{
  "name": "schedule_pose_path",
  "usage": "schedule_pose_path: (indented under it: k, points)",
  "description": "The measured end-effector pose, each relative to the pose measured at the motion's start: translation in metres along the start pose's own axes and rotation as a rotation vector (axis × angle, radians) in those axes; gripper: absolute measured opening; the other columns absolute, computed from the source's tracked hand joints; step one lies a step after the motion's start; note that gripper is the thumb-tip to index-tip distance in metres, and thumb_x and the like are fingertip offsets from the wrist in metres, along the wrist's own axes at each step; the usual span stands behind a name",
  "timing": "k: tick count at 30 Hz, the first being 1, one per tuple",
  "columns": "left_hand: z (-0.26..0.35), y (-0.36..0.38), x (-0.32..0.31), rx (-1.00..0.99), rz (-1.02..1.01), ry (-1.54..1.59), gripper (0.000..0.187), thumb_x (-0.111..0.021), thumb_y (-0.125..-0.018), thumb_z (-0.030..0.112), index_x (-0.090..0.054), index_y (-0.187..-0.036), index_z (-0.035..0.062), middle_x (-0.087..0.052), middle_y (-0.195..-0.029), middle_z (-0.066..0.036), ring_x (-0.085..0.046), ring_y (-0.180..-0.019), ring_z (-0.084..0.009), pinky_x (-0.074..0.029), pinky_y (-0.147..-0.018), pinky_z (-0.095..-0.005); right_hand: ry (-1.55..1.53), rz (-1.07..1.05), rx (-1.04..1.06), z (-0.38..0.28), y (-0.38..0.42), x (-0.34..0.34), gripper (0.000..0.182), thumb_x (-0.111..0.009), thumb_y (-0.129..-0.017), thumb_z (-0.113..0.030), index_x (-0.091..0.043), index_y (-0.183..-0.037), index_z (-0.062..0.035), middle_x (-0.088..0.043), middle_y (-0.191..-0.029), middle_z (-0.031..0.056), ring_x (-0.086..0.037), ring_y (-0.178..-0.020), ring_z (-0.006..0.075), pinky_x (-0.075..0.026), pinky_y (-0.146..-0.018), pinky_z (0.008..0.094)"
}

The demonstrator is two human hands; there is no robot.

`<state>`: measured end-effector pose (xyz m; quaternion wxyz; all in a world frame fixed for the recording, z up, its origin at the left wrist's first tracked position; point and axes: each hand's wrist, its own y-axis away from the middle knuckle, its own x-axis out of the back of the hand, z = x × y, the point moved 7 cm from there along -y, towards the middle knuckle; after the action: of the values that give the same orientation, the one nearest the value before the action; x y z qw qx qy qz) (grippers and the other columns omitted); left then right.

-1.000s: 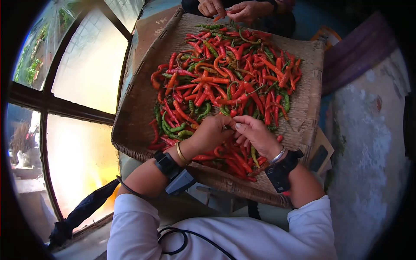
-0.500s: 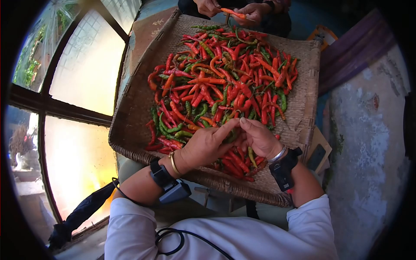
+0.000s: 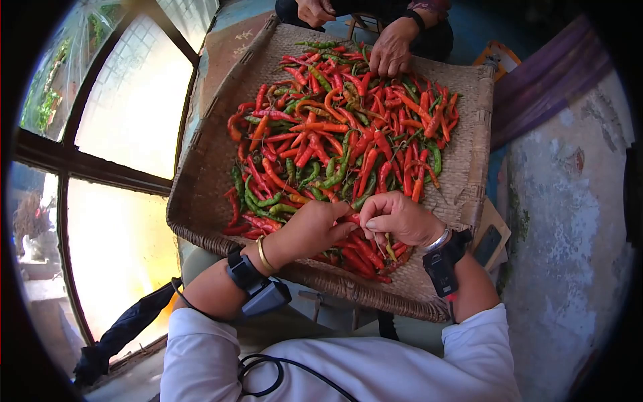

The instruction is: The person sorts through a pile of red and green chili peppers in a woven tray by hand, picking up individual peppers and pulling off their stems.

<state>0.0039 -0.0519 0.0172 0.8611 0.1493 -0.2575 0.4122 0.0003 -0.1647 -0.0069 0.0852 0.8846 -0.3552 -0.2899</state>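
Note:
A wide woven basket in front of me holds a heap of red, orange and green chili peppers. Above its near part, my left hand is closed in a pinch on a red chili pepper, most of which its fingers hide. My right hand meets it from the other side, thumb and forefinger pinched at the end of the same pepper. What lies inside the right fingertips is too small to make out. More red peppers lie below both hands.
Across the basket, another person's hand reaches into the far peppers; their other hand stays by the rim. Window panes stand at the left. A dark phone lies on a board at the right, near a purple cloth.
My hands have drawn slightly apart and lower, and a red pepper now shows between them. The other person's hand has gone from holding an orange pepper down into the heap.

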Motion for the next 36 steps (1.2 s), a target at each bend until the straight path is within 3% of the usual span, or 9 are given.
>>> schedule_pose_path:
  k: [6,8,9,12,16,19,30,34,36]
  points:
    - [-0.027,0.001,-0.02,0.263,-0.08,0.505,0.013,-0.057,-0.082,0.013,-0.056,-0.08,-0.0001,-0.051,-0.057,-0.006,-0.046,-0.052,-0.0093,-0.041,-0.052,-0.0263,-0.35,0.113,0.349,-0.045,0.023,0.044,0.01,-0.051,-0.083,-0.012,-0.056,-0.089,-0.0054,-0.058,-0.075,0.0064,-0.053,-0.055,0.0096,-0.044,-0.051,0.0218]
    - [-0.031,0.002,-0.022,0.229,-0.07,0.45,0.013,-0.057,-0.082,0.013,-0.056,-0.081,0.0001,-0.052,-0.058,-0.006,-0.048,-0.053,-0.0108,-0.042,-0.052,-0.0267,-0.518,0.432,0.572,-0.056,0.034,0.078,0.029,-0.051,-0.086,-0.018,-0.047,-0.112,-0.0062,-0.058,-0.082,0.0085,-0.055,-0.06,0.0118,-0.047,-0.053,0.0248]
    - [-0.03,0.001,-0.02,0.193,-0.054,0.388,0.012,-0.058,-0.081,0.013,-0.056,-0.081,0.0003,-0.053,-0.059,-0.007,-0.05,-0.053,-0.0122,-0.042,-0.053,-0.0272,-0.51,0.542,0.631,-0.062,0.039,0.084,0.053,-0.051,-0.087,-0.023,-0.026,-0.132,-0.0077,-0.058,-0.09,0.0112,-0.057,-0.065,0.0124,-0.048,-0.055,0.0251]
    - [-0.022,-0.001,-0.014,0.128,-0.031,0.243,0.012,-0.058,-0.08,0.012,-0.057,-0.082,0.0005,-0.057,-0.062,-0.009,-0.055,-0.055,-0.0169,-0.043,-0.054,-0.0285,-0.248,0.622,0.439,-0.05,0.035,0.087,0.065,-0.05,-0.088,-0.027,-0.011,-0.137,-0.008,-0.058,-0.093,0.0142,-0.058,-0.066,0.0132,-0.049,-0.056,0.0243]
    - [-0.018,-0.001,-0.015,0.144,-0.068,0.181,0.012,-0.059,-0.078,0.011,-0.058,-0.084,0.0009,-0.06,-0.068,-0.012,-0.059,-0.061,-0.0232,-0.045,-0.057,-0.0306,1.144,0.592,0.096,-0.034,0.006,0.065,0.054,-0.061,-0.077,-0.029,-0.042,-0.123,-0.0097,-0.055,-0.101,0.015,-0.057,-0.08,0.0262,-0.047,-0.07,0.0351]
    - [-0.016,0.0,-0.018,0.081,-0.069,0.11,0.01,-0.06,-0.079,0.01,-0.059,-0.084,0.0012,-0.06,-0.067,-0.01,-0.058,-0.06,-0.0154,-0.045,-0.057,-0.0274,1.319,0.554,0.079,-0.015,-0.001,0.056,0.05,-0.063,-0.072,-0.027,-0.048,-0.116,-0.0075,-0.051,-0.106,0.0138,-0.053,-0.092,0.0307,-0.043,-0.078,0.0388]
    - [-0.019,-0.007,-0.017,0.043,-0.003,0.114,0.015,-0.059,-0.079,0.012,-0.058,-0.09,0.001,-0.061,-0.073,-0.01,-0.06,-0.065,-0.0177,-0.046,-0.059,-0.028,0.973,0.379,0.107,0.002,-0.012,0.05,0.056,-0.065,-0.072,-0.016,-0.044,-0.123,-0.0064,-0.05,-0.074,0.0077,-0.052,-0.066,0.0135,-0.044,-0.062,0.0263]
    - [-0.017,-0.008,-0.018,0.022,0.006,0.087,0.017,-0.06,-0.079,0.013,-0.058,-0.091,0.0008,-0.061,-0.073,-0.011,-0.06,-0.066,-0.0188,-0.046,-0.059,-0.0287,0.902,0.416,-0.026,0.007,-0.016,0.049,0.037,-0.064,-0.072,-0.018,-0.054,-0.103,-0.0017,-0.058,-0.082,0.0102,-0.058,-0.073,0.0216,-0.047,-0.067,0.0318]
    - [-0.016,-0.008,-0.016,0.011,0.043,0.125,0.02,-0.061,-0.079,0.016,-0.058,-0.092,0.0006,-0.061,-0.074,-0.011,-0.061,-0.067,-0.0183,-0.046,-0.059,-0.0291,0.604,0.391,-0.069,0.02,-0.019,0.045,0.024,-0.06,-0.076,-0.01,-0.055,-0.098,-0.0023,-0.055,-0.071,0.0034,-0.055,-0.06,0.0123,-0.046,-0.054,0.0253]
